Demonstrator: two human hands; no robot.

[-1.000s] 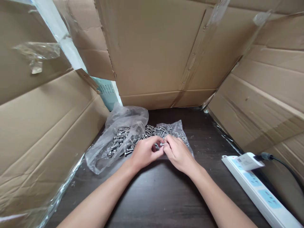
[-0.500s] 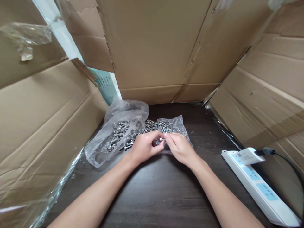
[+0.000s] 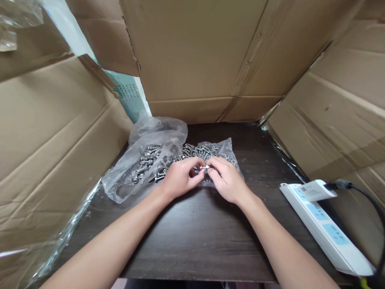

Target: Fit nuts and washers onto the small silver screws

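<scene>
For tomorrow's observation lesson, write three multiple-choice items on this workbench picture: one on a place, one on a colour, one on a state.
1. Where does the power strip lie?
A. right of the hands
B. under the bags
C. left of the hands

2. What colour is the table?
A. white
B. dark brown
C. green

3. How is the small bolt held?
A. lying loose on the table
B. pinched between both hands
C. sealed inside a box

Answers: 1 A, it sits at the table's right edge; 2 B, dark wood grain shows; 3 B, the left hand and right hand meet on it above the plastic bags.
</scene>
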